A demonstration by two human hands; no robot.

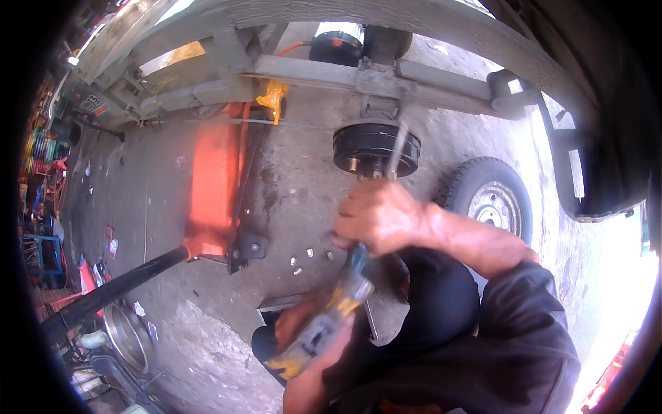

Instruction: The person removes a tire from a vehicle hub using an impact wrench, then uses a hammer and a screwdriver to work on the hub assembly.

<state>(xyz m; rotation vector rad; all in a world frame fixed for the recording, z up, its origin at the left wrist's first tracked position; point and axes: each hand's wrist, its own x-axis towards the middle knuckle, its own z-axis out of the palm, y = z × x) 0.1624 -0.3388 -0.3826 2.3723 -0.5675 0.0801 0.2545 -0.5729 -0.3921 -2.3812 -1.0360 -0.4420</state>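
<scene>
Ahead of me a black brake drum (377,146) with studs sits under the vehicle frame. My right hand (379,215) is closed around a slim metal bar (398,150), whose far end reaches up past the drum's face. Whether the bar touches the drum, I cannot tell. Lower down, my left hand (329,360) is wrapped around a yellow-and-grey power tool (319,337). The tool is smeared by motion; its blue-green front end (358,258) lies just below my right hand.
A red floor jack (215,179) with a long black handle (117,279) stands to the left. Several lug nuts (298,271) lie on the concrete. To the right is a wheel with its tyre (493,200). Overhead runs the grey frame (310,70); a metal basin (127,338) sits lower left.
</scene>
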